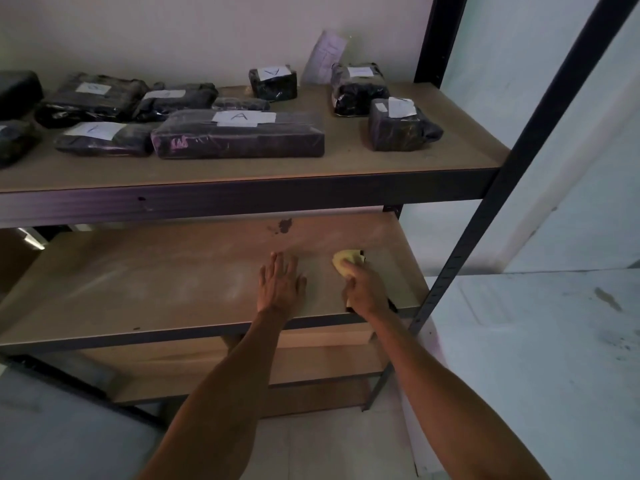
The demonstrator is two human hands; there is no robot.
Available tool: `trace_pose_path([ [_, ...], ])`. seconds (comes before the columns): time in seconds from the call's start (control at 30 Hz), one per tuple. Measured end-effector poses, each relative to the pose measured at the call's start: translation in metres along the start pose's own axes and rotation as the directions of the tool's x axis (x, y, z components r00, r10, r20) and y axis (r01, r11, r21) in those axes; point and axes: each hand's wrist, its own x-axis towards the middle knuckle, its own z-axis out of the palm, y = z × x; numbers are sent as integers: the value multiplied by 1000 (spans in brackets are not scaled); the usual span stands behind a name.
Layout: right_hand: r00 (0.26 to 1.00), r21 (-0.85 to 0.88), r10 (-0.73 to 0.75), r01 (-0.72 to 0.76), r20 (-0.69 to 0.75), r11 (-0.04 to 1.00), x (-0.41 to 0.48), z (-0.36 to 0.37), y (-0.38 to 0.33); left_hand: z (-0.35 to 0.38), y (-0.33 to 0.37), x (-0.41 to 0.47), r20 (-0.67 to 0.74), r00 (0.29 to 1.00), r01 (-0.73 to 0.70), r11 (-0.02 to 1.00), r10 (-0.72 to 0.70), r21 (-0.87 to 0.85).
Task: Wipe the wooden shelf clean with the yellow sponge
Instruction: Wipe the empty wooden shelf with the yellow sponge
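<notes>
- While the right hand (365, 292) curls its fingers (347, 271) round the yellow sponge (343, 262), the sponge sits pressed onto the wooden shelf (156, 278) near its right end, not far from the front edge; its yellow tip pokes out beyond the knuckles, and a dark layer seems to show at its far side.
- Left hand (280, 284) lies flat on the same board just beside the right, its fingers straight and slightly spread, holding nothing; I judge that it steadies the person.
- Sponge looks soft, light and squashy; it should fold under pressure, so a hold across its back with the palm on top ought to keep its face flat to the board; wet or dry I cannot tell.
- Board is matt, pale brown and like pressed wood, with faint pale dusty streaks across it and 1 dark stain (283, 226) toward the back; that blotch will likely need harder rubbing.
- Dark metal frame (460, 258) looks stiff and hard-edged; the upper shelf (381, 161) carries several black plastic-wrapped packages (239, 135), glossy and crinkled, each with a white paper label.
</notes>
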Motion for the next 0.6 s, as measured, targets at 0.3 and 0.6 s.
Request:
trace_pose_path([
  [0.3,973,-262,225,-232,-58,937,1,-5,9,4,0,-1,23,1000,-21,1000,21,-4],
  [0.6,926,-248,337,-371,-171,895,-12,-29,36,5,-2,-1,6,1000,-27,1000,27,7],
])
